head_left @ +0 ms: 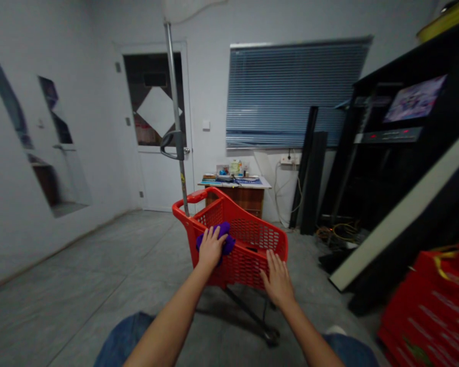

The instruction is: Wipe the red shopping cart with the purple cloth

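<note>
A small red plastic shopping cart (235, 267) with perforated sides stands in front of me on dark legs. My left hand (211, 248) lies over a bunched purple cloth (228, 242), pressing it on the near side's top edge. Part of the cloth is covered by that hand. Towards the cart's lower front end, my right hand (279, 279) rests against the near side with its fingers stretched out, holding nothing. A metal pole (174, 86) with a grey hand grip (171, 145) rises at the cart's handle end.
Behind the cart is a low cabinet (233, 196) with items on top. A door (164, 178) stands at the back left. To the right are a black rack (390, 153), a leaning pale panel (398, 219), loose cables (344, 232) and a red bag (428, 306).
</note>
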The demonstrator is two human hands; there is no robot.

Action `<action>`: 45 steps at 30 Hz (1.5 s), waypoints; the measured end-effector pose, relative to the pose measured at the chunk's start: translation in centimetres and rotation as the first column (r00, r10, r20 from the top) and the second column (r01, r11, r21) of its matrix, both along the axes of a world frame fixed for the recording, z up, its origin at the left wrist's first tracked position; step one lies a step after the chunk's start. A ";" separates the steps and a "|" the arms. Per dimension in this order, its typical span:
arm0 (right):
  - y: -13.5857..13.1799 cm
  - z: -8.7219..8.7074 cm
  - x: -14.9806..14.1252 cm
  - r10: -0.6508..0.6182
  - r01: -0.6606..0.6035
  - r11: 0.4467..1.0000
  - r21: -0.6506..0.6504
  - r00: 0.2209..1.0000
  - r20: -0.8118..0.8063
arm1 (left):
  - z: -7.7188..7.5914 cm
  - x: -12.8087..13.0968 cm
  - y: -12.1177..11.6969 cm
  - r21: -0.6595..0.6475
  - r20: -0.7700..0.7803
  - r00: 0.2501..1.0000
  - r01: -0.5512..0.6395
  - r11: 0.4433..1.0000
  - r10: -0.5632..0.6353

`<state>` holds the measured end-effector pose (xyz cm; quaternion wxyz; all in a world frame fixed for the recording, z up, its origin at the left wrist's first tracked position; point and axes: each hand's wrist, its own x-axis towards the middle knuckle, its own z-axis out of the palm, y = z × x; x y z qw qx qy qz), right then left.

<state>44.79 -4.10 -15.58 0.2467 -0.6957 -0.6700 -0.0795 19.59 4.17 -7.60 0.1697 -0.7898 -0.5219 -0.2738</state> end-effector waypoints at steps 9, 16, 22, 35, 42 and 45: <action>0.0 0.8 -2.5 0.069 -0.069 0.998 0.006 0.998 -0.004 | -2.6 6.7 -2.7 -0.080 0.023 0.993 0.113 0.990 -0.112; -0.3 1.2 -2.4 0.148 -0.148 0.989 -0.015 0.989 -0.001 | -0.7 1.4 0.2 -0.096 -0.022 0.996 0.082 0.992 -0.084; -0.3 0.9 -0.5 0.120 -0.122 0.990 -0.077 0.992 -0.036 | 0.0 -0.3 1.1 -0.070 0.021 0.999 -0.030 0.997 0.032; -1.1 1.2 1.1 0.177 -0.180 0.976 -0.121 0.983 -0.037 | -2.3 4.8 -2.1 -0.108 0.034 0.990 0.137 0.985 -0.134; -1.2 2.0 1.8 0.289 -0.295 0.933 -0.205 0.956 -0.055 | -0.6 -0.4 1.1 -0.149 0.092 0.994 -0.045 0.988 0.059; -0.9 1.9 1.2 0.310 -0.314 0.928 -0.200 0.949 -0.052 | -1.5 1.4 -0.6 -0.164 0.110 0.993 -0.017 0.986 0.036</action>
